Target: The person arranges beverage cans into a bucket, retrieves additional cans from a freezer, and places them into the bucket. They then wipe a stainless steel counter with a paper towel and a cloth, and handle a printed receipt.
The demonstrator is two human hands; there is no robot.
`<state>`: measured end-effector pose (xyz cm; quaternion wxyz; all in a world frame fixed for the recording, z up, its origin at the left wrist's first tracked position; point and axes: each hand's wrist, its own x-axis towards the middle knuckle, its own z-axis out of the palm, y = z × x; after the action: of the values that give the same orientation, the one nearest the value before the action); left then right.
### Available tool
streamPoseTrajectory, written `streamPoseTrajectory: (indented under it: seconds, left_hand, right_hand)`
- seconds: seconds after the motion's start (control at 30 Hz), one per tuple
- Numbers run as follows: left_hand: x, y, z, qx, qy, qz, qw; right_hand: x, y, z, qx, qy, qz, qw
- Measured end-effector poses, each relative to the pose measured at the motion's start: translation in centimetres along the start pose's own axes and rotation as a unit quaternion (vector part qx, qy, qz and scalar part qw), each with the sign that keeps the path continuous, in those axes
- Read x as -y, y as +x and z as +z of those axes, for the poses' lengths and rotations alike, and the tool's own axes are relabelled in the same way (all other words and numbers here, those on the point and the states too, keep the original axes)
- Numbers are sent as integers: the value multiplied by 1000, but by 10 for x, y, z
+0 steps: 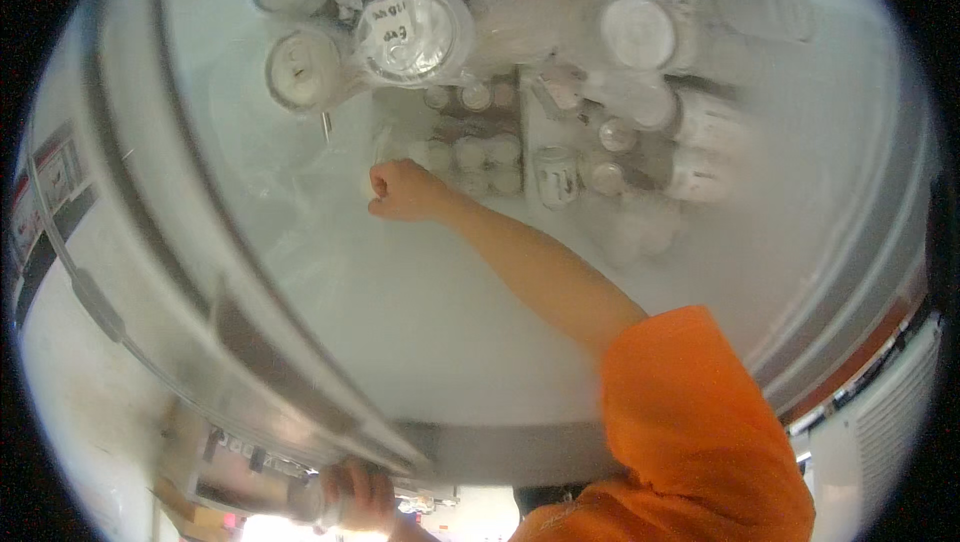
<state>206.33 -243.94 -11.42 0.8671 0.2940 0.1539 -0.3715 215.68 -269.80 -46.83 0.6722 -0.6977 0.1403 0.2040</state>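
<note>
My right hand (pixel 405 189), at the end of a bare forearm and an orange sleeve (pixel 690 407), reaches into a frosty cold-storage interior. Its fingers are curled; a faint translucent thing lies just above them, and whether they hold it is unclear. Just right of this hand, small round-lidded containers (pixel 472 155) stand in rows in a box. At the bottom left, my left hand (pixel 358 497) is wrapped around a blurred cylindrical container (pixel 306 498), outside the frosty interior. A clear jar (pixel 556 178) with writing on it lies farther right.
Large round tubs with clear lids (pixel 415 35) and white lids (pixel 637 30) fill the upper part, some under plastic film. White containers (pixel 701 174) sit at the right. A metal-edged rim (pixel 225 212) curves down the left side. A ribbed white panel (pixel 885 407) stands at lower right.
</note>
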Motion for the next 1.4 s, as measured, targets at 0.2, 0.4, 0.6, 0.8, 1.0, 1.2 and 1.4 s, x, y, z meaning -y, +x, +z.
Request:
streamPoseTrajectory:
  seconds: [0.2, 0.4, 0.6, 0.8, 1.0, 1.2, 1.4]
  left_hand:
    - [14, 26, 65, -79, 469, -136, 869]
    - [76, -30, 81, -158, 386, -333, 846]
    - [113, 61, 163, 116, 198, -320, 919]
    - [121, 58, 159, 162, -5, -298, 941]
    - [105, 52, 144, 200, -44, -257, 944]
    - [77, 44, 133, 133, 121, -186, 966]
    - [86, 55, 148, -49, 379, -171, 908]
  right_hand:
    - [133, -152, -59, 141, -203, -63, 967]
    - [295, -344, -100, 199, -185, -222, 936]
    - [375, -439, -89, 216, -145, -439, 860]
    - [402, -420, -24, 397, -218, -303, 838]
    - [394, -437, -16, 302, -245, -217, 896]
    - [400, -426, -90, -135, -292, -127, 938]
    - [247, -302, -118, -39, 26, 89, 995]
